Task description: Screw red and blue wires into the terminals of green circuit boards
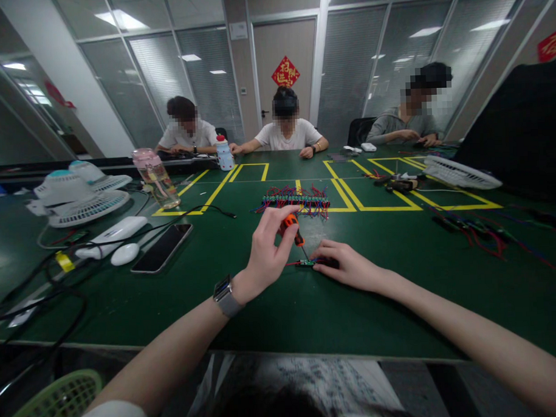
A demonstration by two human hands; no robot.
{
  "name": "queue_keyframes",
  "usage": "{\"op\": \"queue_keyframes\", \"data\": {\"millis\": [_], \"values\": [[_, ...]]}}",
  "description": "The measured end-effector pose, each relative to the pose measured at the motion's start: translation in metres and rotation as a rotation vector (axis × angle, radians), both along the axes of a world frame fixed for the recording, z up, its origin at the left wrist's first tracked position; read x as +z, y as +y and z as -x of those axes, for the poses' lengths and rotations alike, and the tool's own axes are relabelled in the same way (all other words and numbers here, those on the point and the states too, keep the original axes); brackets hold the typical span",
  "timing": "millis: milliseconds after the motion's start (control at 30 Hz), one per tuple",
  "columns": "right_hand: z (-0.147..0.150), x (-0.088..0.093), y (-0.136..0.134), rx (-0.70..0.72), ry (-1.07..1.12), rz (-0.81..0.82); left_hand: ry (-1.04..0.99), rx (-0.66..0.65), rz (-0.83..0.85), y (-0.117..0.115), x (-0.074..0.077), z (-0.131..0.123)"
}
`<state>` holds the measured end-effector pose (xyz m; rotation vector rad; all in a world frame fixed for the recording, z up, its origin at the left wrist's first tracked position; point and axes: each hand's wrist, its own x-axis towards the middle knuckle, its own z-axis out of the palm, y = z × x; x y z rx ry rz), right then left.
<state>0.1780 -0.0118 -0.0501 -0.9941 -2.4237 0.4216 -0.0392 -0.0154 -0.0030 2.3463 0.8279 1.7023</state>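
Note:
My left hand [270, 240] is closed around the orange and black handle of a screwdriver [299, 237]. The shaft slants down, its tip at a small green circuit board [306, 263] with a red wire leading off its left side. Pressed to the table, my right hand [341, 264] has its fingertips on the board's right end and steadies it there. Dark wires partly show beneath those fingers. Just beyond my hands lies a row of similar green boards [296, 200] with red and blue wires sticking out on both sides.
On the left are a phone [163, 249], a white mouse-shaped item [125, 254], black cables, fans [84, 200] and a pink-lidded bottle [156, 179]. More wired boards [474, 229] and a white fan [461, 171] lie on the right. Several people sit across the green table [209, 314].

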Motion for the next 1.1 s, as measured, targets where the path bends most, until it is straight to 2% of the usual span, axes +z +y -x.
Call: {"op": "queue_keyframes", "data": {"millis": [433,1100], "values": [[-0.0002,-0.0002,0.0003,0.001,-0.006,0.011,-0.02,-0.07,0.116,-0.0011,-0.0048,0.0007],[-0.0007,-0.0018,0.0009,-0.001,-0.002,0.012,-0.032,-0.047,0.032,0.0026,-0.0041,-0.0024]]}}
